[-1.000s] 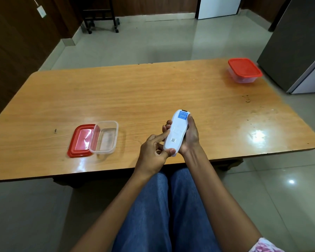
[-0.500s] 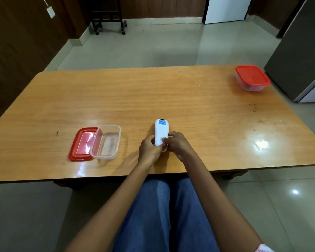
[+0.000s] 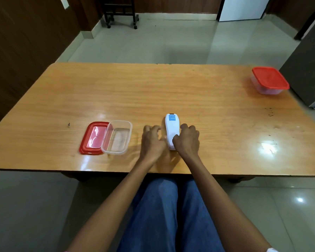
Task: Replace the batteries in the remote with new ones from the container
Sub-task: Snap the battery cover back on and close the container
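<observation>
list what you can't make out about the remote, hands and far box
All in the head view:
- near end of the remote: covered by the right hand gripping it
- left hand: motion-blurred, so contact with the remote is unclear
- blue label on the remote: too small to read
- lidded box at the far right corner: its red lid and cloudy walls hide its contents

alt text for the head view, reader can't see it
A white remote lies on a wooden table, gripped at its near end by the right hand, with the blurred left hand beside it. To the left sit an open clear container and its red lid; a closed red-lidded container sits at the far right corner.
</observation>
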